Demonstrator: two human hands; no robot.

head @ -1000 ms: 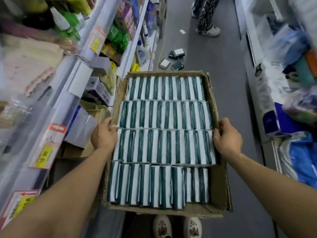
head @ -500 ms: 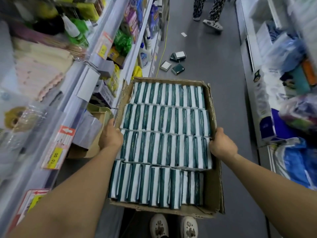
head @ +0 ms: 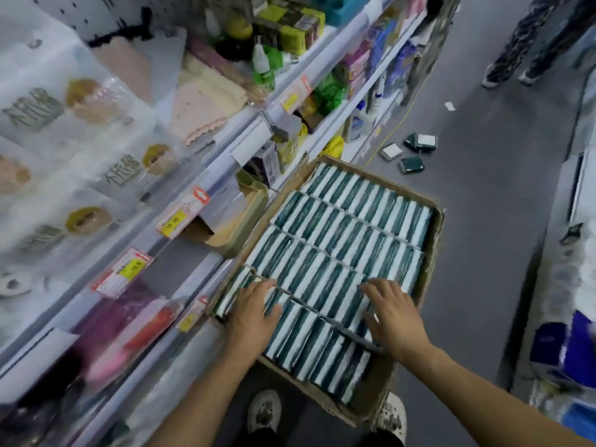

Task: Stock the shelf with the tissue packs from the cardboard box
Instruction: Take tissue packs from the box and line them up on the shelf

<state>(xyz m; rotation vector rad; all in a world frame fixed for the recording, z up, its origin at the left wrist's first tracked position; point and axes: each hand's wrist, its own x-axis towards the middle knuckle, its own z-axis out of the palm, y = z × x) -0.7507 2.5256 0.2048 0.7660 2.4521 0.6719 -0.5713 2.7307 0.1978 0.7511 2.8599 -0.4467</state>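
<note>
My left hand (head: 254,312) and right hand (head: 395,317) lie flat, fingers spread, on the tissue packs (head: 338,240) filling the cardboard box (head: 433,253) beside the shelf (head: 180,253); light, soft, slick-wrapped, I'd pinch several by their ends.

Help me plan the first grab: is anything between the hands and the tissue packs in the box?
Nothing visible. The cardboard box is open-topped, and both the left hand and right hand already lie with spread fingers directly on the tissue packs in the near rows.

Tissue packs (head: 338,250) fill the cardboard box (head: 433,250), right of the shelf (head: 206,201).
</note>
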